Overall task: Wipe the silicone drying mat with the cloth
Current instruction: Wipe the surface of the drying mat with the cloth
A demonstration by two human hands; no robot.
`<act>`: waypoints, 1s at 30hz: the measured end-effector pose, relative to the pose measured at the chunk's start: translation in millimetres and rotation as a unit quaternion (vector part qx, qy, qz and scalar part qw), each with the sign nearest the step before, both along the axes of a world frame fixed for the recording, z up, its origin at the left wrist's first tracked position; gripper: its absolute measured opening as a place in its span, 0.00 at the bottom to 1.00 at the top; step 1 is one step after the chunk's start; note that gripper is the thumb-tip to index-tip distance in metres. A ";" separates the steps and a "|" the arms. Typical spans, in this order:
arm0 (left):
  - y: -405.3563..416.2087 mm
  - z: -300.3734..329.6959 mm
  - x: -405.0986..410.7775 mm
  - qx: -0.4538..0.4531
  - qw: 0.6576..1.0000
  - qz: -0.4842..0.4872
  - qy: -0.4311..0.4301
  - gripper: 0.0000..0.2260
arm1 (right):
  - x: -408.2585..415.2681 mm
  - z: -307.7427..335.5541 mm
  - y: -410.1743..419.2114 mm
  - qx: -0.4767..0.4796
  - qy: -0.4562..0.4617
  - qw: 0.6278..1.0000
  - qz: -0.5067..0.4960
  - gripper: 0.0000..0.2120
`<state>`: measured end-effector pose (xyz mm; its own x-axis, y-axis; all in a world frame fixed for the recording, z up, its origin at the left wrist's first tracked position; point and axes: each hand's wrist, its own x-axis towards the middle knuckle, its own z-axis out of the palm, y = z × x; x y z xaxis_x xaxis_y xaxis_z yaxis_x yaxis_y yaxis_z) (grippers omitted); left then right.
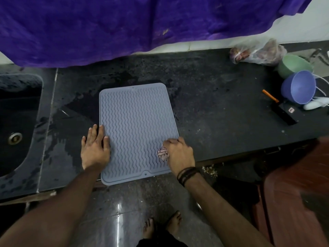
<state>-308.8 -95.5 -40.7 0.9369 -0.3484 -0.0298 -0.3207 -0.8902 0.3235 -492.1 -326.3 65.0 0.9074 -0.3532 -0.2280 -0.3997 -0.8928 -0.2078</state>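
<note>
Mat [137, 125] lies on the wet counter [222, 111], its near edge overhanging at 6 o'clock. Left hand [95, 149] presses flat, fingers straight, on its 9 o'clock edge, likely to stop it sliding. Right hand [179, 154] grips the bunched cloth [162, 152] at 4 o'clock, rubbing the ridges.

Grey ridged silicone mat [137, 125] lies flat; bunched cloth [162, 153] on its near-right corner.

Dim, soft — edges warped, blurred
</note>
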 end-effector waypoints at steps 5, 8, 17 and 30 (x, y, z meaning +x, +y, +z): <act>-0.6 0.5 0.0 0.002 1.000 0.002 0.004 0.29 | -19.5 -18.3 9.2 -0.032 0.046 0.998 0.022 0.18; 0.3 -0.6 -1.4 0.001 1.000 0.002 0.005 0.28 | -37.4 -15.8 14.6 -0.026 0.069 0.996 0.041 0.17; 1.9 -3.3 1.5 0.002 1.000 0.002 0.002 0.28 | 13.7 -0.9 -12.2 0.002 -0.026 1.000 -0.012 0.18; -0.7 4.3 -3.1 -0.004 1.000 0.002 0.015 0.29 | 0.3 -6.0 -8.8 -0.031 0.051 0.998 0.020 0.12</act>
